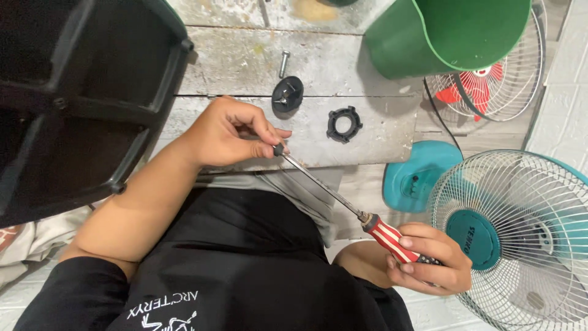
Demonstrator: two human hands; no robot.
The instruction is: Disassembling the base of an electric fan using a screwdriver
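Screwdriver (343, 199) runs diagonally: tip at left hand (229, 132), over the near edge of the bench (361, 132); handle in right hand (429, 263), lower right, off the bench. On the bench beyond the left hand: cap (287, 94), bolt (284, 63) just behind it, ring (344, 124) right of the cap, apart from it. Bucket (447, 34) at the bench's far right corner. Crate (79, 92) left of the bench. Fan (520, 236) right of the right hand, nearly touching; base (416, 178) between fan and bench. Second fan (496, 86) behind, partly hidden by the bucket.
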